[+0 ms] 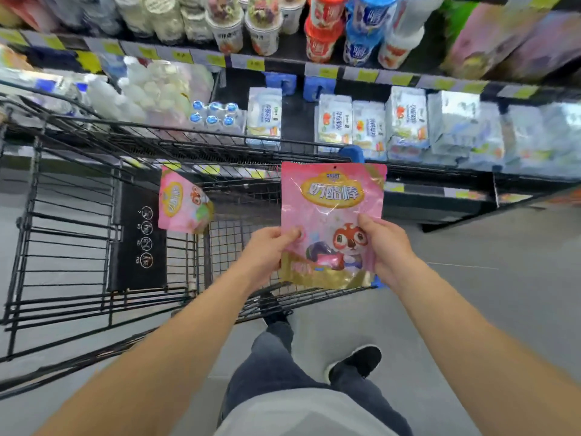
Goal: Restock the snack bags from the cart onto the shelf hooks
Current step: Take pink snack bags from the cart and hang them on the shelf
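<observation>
- My left hand (267,247) and right hand (385,247) each pinched a lower side edge of the glossy pink foil snack bag with the cartoon squirrel (330,221), holding it upright at centre frame, above the black wire cart (78,234).
- A second pink snack bag (184,204) leaned inside the cart, left of centre.
- I judged this the carrying step: next, I had to line the bag's top hole onto a hook; I saw none clearly on the shelf (298,70) above.

Blue-capped bottles (214,114), stacked cups (262,29)
</observation>
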Motion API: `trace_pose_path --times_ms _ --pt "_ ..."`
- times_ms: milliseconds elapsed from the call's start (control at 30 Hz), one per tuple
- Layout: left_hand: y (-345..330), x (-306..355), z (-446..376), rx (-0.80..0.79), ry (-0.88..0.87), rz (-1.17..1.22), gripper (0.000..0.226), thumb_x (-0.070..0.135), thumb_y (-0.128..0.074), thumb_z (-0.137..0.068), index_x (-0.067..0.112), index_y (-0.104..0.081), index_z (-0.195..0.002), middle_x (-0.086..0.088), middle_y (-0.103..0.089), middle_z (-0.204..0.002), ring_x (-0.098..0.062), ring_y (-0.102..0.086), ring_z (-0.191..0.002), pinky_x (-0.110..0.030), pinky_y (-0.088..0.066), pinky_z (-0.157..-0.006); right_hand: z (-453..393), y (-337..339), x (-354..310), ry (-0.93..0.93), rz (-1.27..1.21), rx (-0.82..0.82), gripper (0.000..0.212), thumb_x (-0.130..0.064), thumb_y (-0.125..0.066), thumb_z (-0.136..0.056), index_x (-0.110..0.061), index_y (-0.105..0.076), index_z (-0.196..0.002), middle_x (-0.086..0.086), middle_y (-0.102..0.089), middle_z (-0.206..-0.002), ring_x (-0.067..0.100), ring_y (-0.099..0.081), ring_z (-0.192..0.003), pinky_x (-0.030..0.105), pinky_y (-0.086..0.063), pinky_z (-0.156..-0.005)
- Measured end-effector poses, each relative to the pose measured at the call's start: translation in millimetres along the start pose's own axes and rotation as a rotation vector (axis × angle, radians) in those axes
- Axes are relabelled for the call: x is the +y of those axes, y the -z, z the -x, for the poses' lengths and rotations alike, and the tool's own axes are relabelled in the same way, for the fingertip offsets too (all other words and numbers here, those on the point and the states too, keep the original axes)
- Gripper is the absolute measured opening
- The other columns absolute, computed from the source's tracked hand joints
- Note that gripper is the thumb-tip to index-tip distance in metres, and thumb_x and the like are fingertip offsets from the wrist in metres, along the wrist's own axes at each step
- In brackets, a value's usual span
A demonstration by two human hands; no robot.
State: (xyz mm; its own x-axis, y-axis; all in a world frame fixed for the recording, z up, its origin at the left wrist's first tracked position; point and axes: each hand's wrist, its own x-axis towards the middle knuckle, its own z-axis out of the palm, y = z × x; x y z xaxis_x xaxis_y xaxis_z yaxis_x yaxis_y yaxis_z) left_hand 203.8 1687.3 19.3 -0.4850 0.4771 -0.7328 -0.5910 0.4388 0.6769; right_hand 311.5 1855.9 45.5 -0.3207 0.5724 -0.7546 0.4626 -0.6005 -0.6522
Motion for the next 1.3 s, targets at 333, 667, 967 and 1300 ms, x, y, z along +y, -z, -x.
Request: trace_pose_path --times_ms 333,667,967,1300 --pt "-170.4 -19.1 33.9 0.094 -0.144 -0.154 0.022 0.037 -0.072 -0.085 0.02 -0.077 -0.072 0.002 -0.071 -0.068 -0.022 -0.061 -0.066 -0.042 -0.056 -0.066 13.5 178.9 6.8 0.149 -0.109 0.142 0.015 -0.028 -0.072 -0.089 -0.013 -0.071 -0.087 0.008 -0.076 -0.086 0.024 -0.074 -0.078 0.038 -0.061 -0.064" --pt "-331.0 -17.5 78.9 0.06 -0.199 -0.169 0.017 0.03 -0.072 -0.087 0.017 -0.078 -0.077 -0.001 -0.071 -0.073 -0.026 -0.067 -0.072 -0.057 -0.057 -0.081 18.5 343.7 -5.5 0.164 -0.161 0.141 0.023 -0.038 -0.072 -0.086 -0.015 -0.07 -0.087 0.006 -0.077 -0.084 0.03 -0.074 -0.081 0.059 -0.058 -0.076" --pt "-403.4 -3.7 55.6 0.015 -0.177 -0.155 0.018 0.025 -0.066 -0.093 0.018 -0.078 -0.081 -0.008 -0.074 -0.084 -0.022 -0.066 -0.069 -0.045 -0.06 -0.074 -2.7 410.3 -28.1 0.173 -0.164 0.167 0.022 -0.039 -0.068 -0.091 -0.017 -0.069 -0.091 0.004 -0.077 -0.086 0.029 -0.074 -0.085 0.056 -0.059 -0.078" --pt "-452.8 54.5 -45.9 -0.055 -0.124 -0.043 0.01 0.019 -0.07 -0.089 0.011 -0.076 -0.087 -0.011 -0.076 -0.092 -0.033 -0.072 -0.089 -0.052 -0.058 -0.083 -82.2 427.8 -101.1 0.17 -0.166 0.204 0.021 -0.033 -0.065 -0.094 -0.013 -0.068 -0.098 0.006 -0.077 -0.092 0.027 -0.074 -0.085 0.053 -0.06 -0.075"
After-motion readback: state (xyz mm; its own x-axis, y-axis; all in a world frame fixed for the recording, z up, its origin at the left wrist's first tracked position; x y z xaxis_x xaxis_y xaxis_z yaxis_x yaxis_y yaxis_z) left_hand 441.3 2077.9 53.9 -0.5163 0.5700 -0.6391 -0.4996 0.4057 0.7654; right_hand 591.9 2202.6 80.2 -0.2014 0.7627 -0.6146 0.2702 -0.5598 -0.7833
